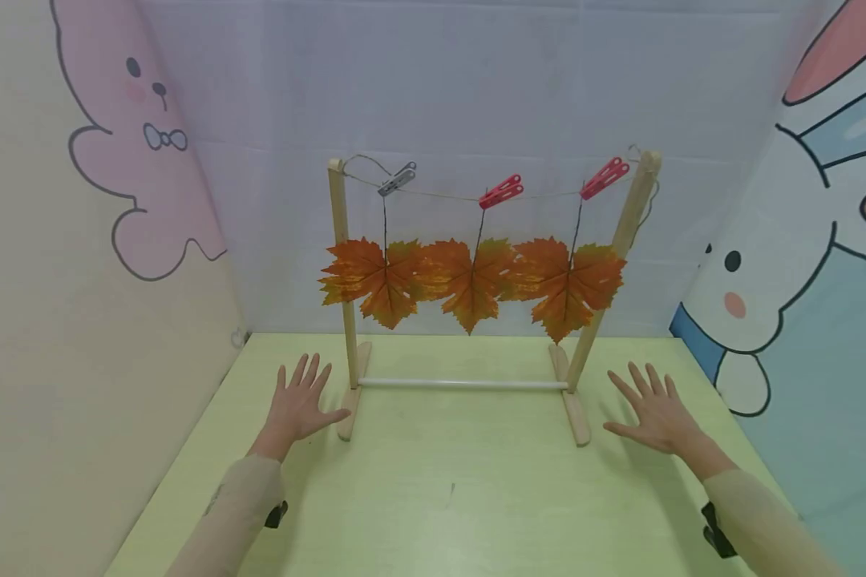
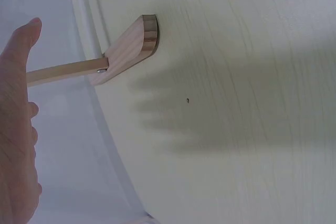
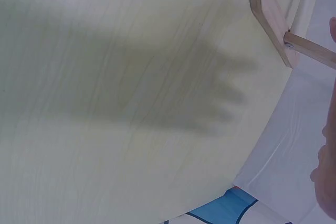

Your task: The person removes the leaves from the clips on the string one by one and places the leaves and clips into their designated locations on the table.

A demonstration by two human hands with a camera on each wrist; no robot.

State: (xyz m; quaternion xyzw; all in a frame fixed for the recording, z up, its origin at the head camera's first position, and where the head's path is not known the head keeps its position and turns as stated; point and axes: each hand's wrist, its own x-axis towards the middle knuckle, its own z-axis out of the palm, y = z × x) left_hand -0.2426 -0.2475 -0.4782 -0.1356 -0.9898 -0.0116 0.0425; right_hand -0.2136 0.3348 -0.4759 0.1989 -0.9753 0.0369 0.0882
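Both hands hold nothing, their fingers spread. My left hand (image 1: 301, 405) hovers above the table beside the left foot (image 1: 354, 393) of a wooden rack; its shadow falls on the tabletop in the left wrist view. To the right of the rack is my right hand (image 1: 653, 413), near the right foot (image 1: 570, 397). A string between the two posts carries a grey clothespin (image 1: 397, 179) and two red clothespins, one in the middle (image 1: 501, 192) and one at right (image 1: 604, 178). Below them hang three orange maple leaves, left (image 1: 386, 276), middle (image 1: 471, 280) and right (image 1: 568, 280).
A white rod (image 1: 462, 384) joins the rack's feet low over the pale yellow table (image 1: 433, 497). Behind stands a white cloth backdrop (image 1: 462, 88). Side walls carry a pink cartoon animal (image 1: 115, 120) at left and a white rabbit (image 1: 758, 272) at right.
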